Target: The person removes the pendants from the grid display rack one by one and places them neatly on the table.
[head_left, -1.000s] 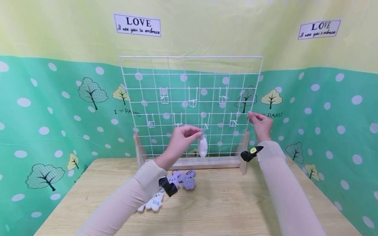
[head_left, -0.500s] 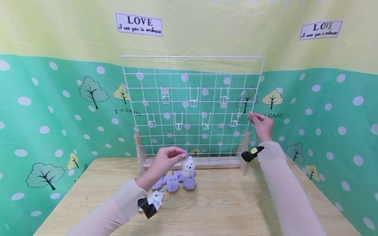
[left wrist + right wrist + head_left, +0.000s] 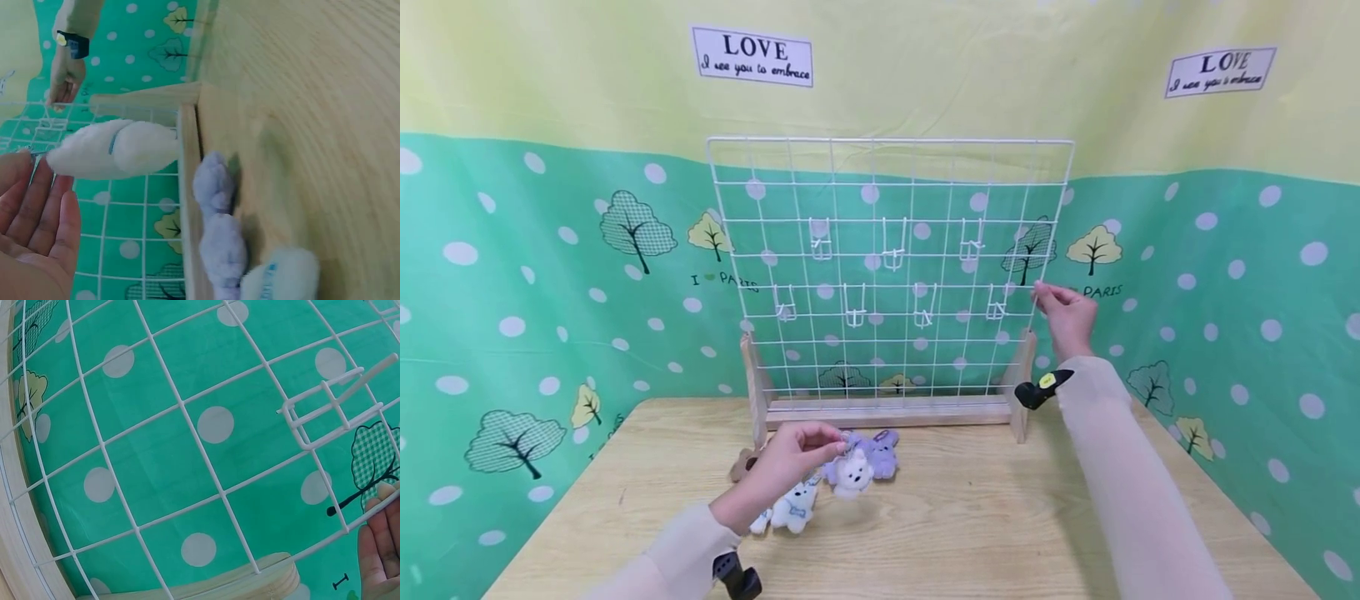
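Observation:
A white plush bear keychain hangs from my left hand, whose thumb and fingers pinch its ring above the table. The left wrist view shows the same white plush with a thin blue band round its neck. My right hand pinches the right edge wire of a white grid rack. In the right wrist view, the fingers are at that wire. Behind the hanging bear lie purple plush keychains. Another white plush bear with a blue bow lies beside my left hand, which partly hides others.
White wire hooks sit in two rows on the grid. Wooden feet and a wooden bar hold the rack up near the table's back. A brown plush lies left, partly hidden. Polka-dot cloth stands behind the wooden table.
My left hand has come down and to the left from before the grid, carrying the white bear to just above the other plush toys. The right hand has stayed at the grid's edge.

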A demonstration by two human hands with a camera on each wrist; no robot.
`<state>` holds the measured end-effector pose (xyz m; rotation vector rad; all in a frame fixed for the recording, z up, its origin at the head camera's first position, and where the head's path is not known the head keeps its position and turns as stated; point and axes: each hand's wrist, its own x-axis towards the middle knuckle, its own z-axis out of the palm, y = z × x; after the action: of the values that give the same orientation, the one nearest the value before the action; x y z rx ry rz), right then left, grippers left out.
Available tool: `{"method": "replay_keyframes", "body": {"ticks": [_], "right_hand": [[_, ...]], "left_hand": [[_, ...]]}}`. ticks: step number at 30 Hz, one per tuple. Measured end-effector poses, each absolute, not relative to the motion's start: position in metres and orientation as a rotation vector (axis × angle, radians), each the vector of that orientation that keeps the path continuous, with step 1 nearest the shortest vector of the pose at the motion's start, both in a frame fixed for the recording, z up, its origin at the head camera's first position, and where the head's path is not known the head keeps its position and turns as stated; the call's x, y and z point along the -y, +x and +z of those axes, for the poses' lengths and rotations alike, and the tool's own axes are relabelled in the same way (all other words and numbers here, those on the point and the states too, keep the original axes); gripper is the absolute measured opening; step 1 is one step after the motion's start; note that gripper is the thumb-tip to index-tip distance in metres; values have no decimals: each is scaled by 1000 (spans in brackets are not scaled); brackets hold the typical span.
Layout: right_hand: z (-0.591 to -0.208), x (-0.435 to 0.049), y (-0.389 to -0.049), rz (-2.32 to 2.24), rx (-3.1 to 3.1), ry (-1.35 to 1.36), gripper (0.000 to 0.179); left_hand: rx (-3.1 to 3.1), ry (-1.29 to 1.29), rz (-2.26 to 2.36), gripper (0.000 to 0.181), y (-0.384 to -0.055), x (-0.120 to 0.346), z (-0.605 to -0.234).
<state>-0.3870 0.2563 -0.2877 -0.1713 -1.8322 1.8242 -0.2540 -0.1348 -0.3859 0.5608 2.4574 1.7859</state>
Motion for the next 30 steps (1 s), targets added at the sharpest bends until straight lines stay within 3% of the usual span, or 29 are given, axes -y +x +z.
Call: {"method": "replay_keyframes", "body": {"ticks": [17, 30], "right_hand": [[-287, -254, -386, 1810, 1825, -153, 39], [-287, -255, -386, 1831, 1818, -153, 44]], "left_hand": [[-2336, 670, 1737, 22, -240, 150, -430], [-2277, 789, 1704, 18, -238, 163, -439]]}}
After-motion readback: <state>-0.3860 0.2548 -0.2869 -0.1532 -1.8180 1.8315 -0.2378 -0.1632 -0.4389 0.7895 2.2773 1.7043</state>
